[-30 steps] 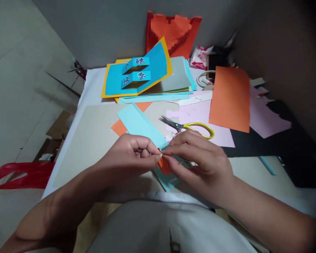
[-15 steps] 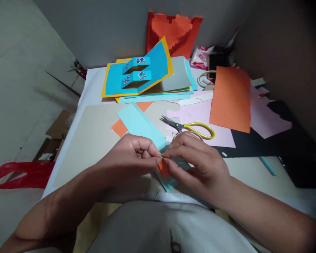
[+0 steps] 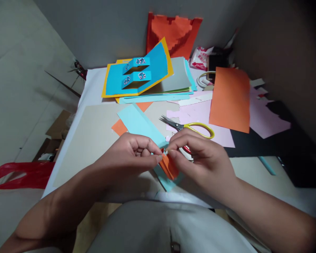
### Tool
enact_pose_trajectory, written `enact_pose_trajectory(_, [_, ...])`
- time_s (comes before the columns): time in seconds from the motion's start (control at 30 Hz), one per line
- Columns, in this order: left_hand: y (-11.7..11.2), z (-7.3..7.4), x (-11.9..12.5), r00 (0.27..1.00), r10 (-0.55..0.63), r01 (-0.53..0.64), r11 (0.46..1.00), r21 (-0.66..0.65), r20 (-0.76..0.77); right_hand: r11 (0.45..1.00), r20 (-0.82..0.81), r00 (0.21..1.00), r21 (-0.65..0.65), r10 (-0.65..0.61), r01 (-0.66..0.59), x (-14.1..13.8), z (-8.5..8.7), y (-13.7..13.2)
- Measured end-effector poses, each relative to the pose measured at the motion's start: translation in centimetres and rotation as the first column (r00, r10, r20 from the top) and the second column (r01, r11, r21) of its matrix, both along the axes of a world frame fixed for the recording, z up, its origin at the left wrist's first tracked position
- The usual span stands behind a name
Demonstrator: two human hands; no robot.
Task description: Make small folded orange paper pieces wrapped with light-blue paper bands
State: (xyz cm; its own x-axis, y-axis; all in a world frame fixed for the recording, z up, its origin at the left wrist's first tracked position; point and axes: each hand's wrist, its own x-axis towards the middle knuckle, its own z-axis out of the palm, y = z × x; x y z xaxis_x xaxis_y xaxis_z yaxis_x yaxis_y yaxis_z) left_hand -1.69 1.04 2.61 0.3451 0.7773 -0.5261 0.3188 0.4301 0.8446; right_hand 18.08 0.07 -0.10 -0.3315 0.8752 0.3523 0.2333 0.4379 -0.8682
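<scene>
Over the grey card sheet (image 3: pixel 86 147): left hand (image 3: pixel 129 154), fingers curled, tips pinched together on the folded orange paper (image 3: pixel 169 166), it seems.
Just beside it: right hand (image 3: pixel 204 163), fingertips closed on that paper's top edge, above a pale blue strip (image 3: pixel 164 182).
Behind the hands: yellow-handled scissors (image 3: pixel 189 127); blue pop-up card (image 3: pixel 154 65), lettering too small to read.
Open room: left of the hands.

Matt orange paper (image 3: pixel 169 166), steel scissors (image 3: pixel 171 123), glossy plastic handles (image 3: pixel 200 130)

Left hand (image 3: pixel 129 154) and right hand (image 3: pixel 202 163) are held close together at centre, fingers curled, with the fingertips (image 3: pixel 158 159) pinched inward and nearly meeting; left forearm (image 3: pixel 68 200) and right forearm (image 3: pixel 268 211) are angled inward from the lower corners
</scene>
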Motion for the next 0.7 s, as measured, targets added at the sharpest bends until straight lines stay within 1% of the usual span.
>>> enact_pose_trajectory(0.1, [0.0,-0.3,-0.1,0.999,-0.018,0.017,0.999,0.028,0.03,0.994,0.019,0.996,-0.066,-0.09,0.091,0.5,-0.2,0.4])
enact_pose_trajectory(0.17, [-0.1,-0.4,-0.1,0.999,-0.027,0.026,0.999,0.032,0.038,0.985,0.087,0.991,-0.133,-0.099,0.11,0.9,-0.6,0.8])
enact_pose_trajectory(0.2, [-0.1,-0.5,-0.1,0.999,-0.028,0.027,0.999,0.03,0.039,0.986,0.135,0.988,-0.136,-0.078,0.096,1.0,-0.8,1.1])
enact_pose_trajectory(0.23, [-0.1,-0.5,-0.1,0.999,-0.029,0.027,0.999,0.03,0.04,0.992,0.186,0.981,-0.105,-0.052,0.073,1.2,-1.0,1.3])
enact_pose_trajectory(0.3, [-0.2,-0.5,-0.1,0.999,-0.029,0.027,0.999,0.035,0.045,0.999,0.23,0.973,0.022,-0.032,0.028,1.3,-1.3,1.6])
enact_pose_trajectory(0.33, [-0.3,-0.5,-0.1,0.998,-0.028,0.026,0.999,0.039,0.049,0.998,0.216,0.976,0.069,-0.024,0.009,1.3,-1.4,1.7])
enact_pose_trajectory(0.37, [-0.4,-0.5,-0.1,0.998,-0.028,0.026,0.999,0.043,0.053,0.997,0.187,0.982,0.082,-0.01,-0.006,1.3,-1.4,1.7])
enact_pose_trajectory(0.5, [-0.4,-0.5,-0.3,0.998,-0.036,0.033,0.998,0.057,0.052,0.998,0.055,0.997,-0.021,0.063,-0.062,1.2,-0.6,1.3])
enact_pose_trajectory(0.63, [-0.3,-0.6,-0.2,0.999,-0.038,0.036,0.996,0.087,0.026,0.985,-0.007,0.987,-0.056,0.164,-0.164,1.1,0.2,1.2])
enact_pose_trajectory(0.7, [-0.2,-0.6,-0.1,0.999,-0.048,0.047,0.996,0.081,0.007,0.973,-0.033,0.978,-0.105,0.204,-0.207,1.1,0.3,1.2])
